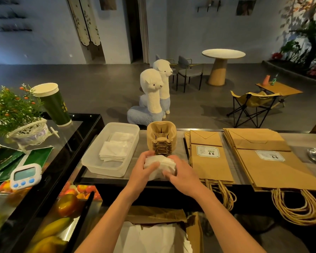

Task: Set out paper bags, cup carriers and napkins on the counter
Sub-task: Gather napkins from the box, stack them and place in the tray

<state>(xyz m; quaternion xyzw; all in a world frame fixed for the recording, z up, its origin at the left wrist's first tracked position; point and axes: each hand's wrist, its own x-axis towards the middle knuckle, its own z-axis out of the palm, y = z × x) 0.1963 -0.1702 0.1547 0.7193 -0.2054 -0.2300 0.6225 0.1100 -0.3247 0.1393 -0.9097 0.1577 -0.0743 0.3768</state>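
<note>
Closest in, well below the stack of cup carriers, there's an open cardboard box with torn brown flaps and something white inside. Both hands are wrapped round a napkin bundle right in front of the carriers, near the counter's front edge. The left hand is curled over its left side, and the right hand has its fingers bent over the right and front. The bundle's soft, white and a bit crumpled. Can't tell if it actually touches the carriers.

The carriers are tan moulded pulp, rounded and nested tight. Just left of them is a translucent plastic tub, a rounded rectangle, with folded napkins inside and spare room along its near side. Right of the carriers is a narrow strip of bare counter. Then comes a narrow stack of kraft paper bags and a wider bag stack. Both lie flat, twisted rope handles hanging off the front edge.

Beyond the carriers, two fuzzy white alpaca figures stand on open dark floor.
</note>
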